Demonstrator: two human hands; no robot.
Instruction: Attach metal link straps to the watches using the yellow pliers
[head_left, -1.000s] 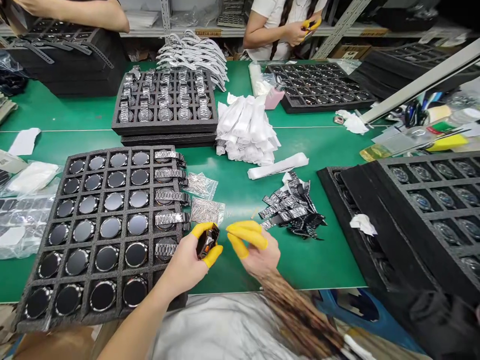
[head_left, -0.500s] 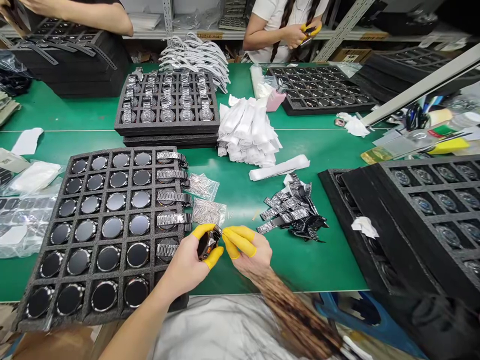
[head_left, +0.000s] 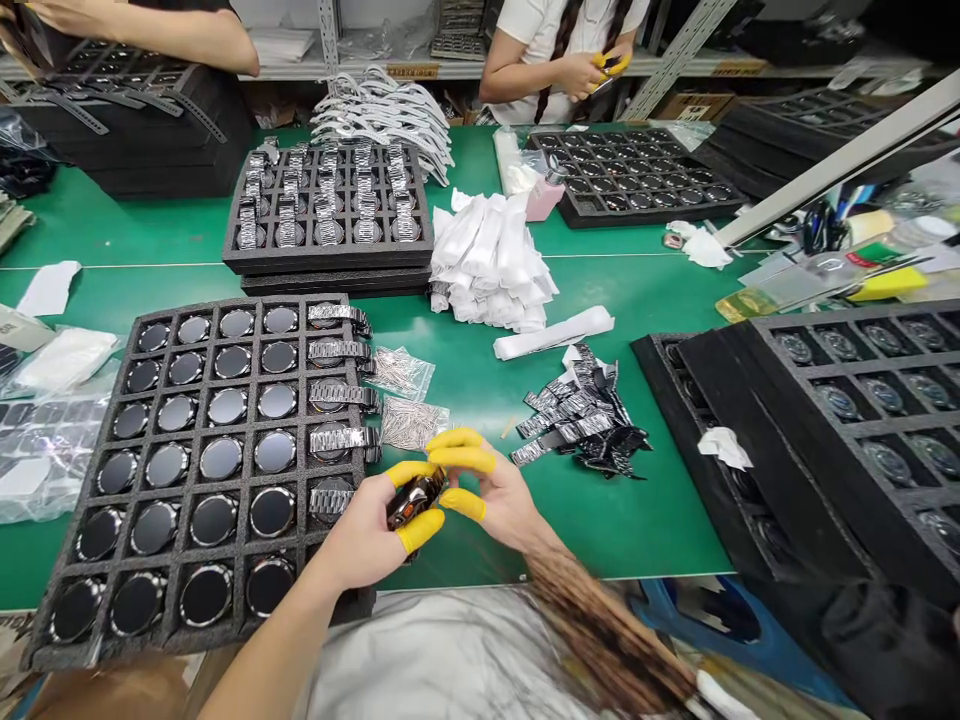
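Observation:
A dark watch case (head_left: 415,500) with an orange-accented side button is gripped between the yellow-capped thumb and finger of my left hand (head_left: 365,535). My right hand (head_left: 501,492), in yellow finger cots too, curls its fingertips and thumb around the watch's right end. Whether a small part sits between those fingertips is hidden. Just beyond the hands lie two clear bags of metal pins (head_left: 414,424). A foam tray (head_left: 171,400) on the left holds rows of round watches, with metal bands on those in its right column. Right of my hands is a pile of black metal bands (head_left: 581,420).
White-wrapped pieces (head_left: 491,255) are heaped behind, near stacked trays of banded watches (head_left: 330,205). More foam trays (head_left: 862,400) stand at the right edge. Across the green table (head_left: 480,375), a co-worker's hands (head_left: 596,72) hold something; another person's arm (head_left: 180,40) is at upper left.
My right fingertips have gone from a close pinch beside the watch to a wider hold around its right end. The watch has tilted flatter. The view has shifted slightly.

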